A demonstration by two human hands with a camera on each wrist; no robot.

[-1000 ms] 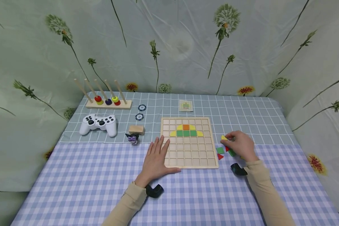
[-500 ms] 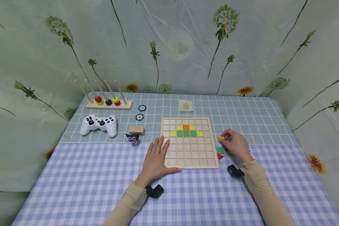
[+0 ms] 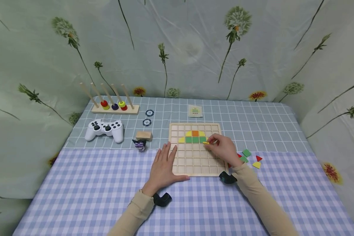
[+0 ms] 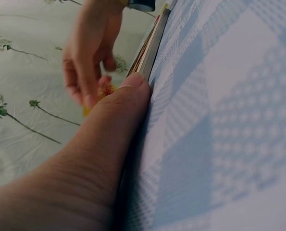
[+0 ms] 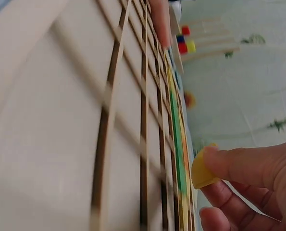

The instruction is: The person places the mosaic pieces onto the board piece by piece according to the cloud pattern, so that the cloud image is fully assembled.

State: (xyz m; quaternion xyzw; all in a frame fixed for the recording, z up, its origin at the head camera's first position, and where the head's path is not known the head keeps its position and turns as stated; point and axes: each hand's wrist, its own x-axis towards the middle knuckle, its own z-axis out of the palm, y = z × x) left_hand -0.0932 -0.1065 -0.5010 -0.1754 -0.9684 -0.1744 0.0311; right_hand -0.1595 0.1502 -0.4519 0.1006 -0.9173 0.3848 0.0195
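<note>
My right hand (image 3: 223, 149) pinches a yellow tile (image 5: 201, 169) with one curved side between thumb and fingertips, over the right part of a wooden grid board (image 3: 191, 168). Set in the board's upper rows are green tiles (image 3: 196, 140), an orange tile (image 3: 195, 133) and yellow tiles (image 3: 181, 140) at the sides. My left hand (image 3: 162, 168) lies with fingers spread along the board's left edge, its thumb (image 4: 116, 106) at the near edge in the left wrist view. The right hand covers the right end of the green row in the head view.
Loose tiles (image 3: 246, 153) in red, green and yellow lie right of the board. A small pattern card (image 3: 195, 110) sits behind it. To the left are a game controller (image 3: 104, 130), a peg stand (image 3: 115, 111), two chips (image 3: 147, 122), a wooden block (image 3: 144, 135) and a small figurine (image 3: 140, 145).
My right hand has carried the yellow tile left from the loose tiles to over the board, uncovering several of them. The left hand has stayed in place.
</note>
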